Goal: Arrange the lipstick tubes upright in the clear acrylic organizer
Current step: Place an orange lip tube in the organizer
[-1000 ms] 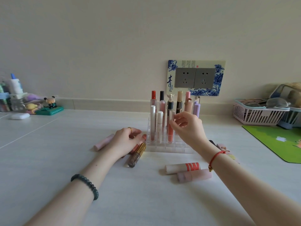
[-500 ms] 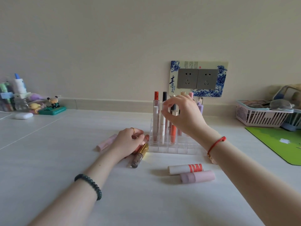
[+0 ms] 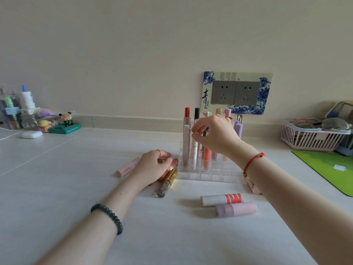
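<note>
The clear acrylic organizer stands mid-table with several lipstick tubes upright in its back rows. My right hand hovers over it and pinches the top of a white tube standing in a slot, beside a coral tube. Left of the organizer, my left hand lies on the table with its fingers curled round a lying coral-pink tube. A gold-and-brown tube and a pale pink tube lie by that hand. A white tube with red letters and a lilac-pink tube lie in front.
Another pink tube lies half hidden under my right wrist. A pink basket and a green mat are at the right. Figurines, bottles and a white case sit at the far left. A wall socket is behind the organizer.
My right hand rose from the coral tube's slot and shifted left onto the top of the white tube. My left hand stayed on the lying tubes.
</note>
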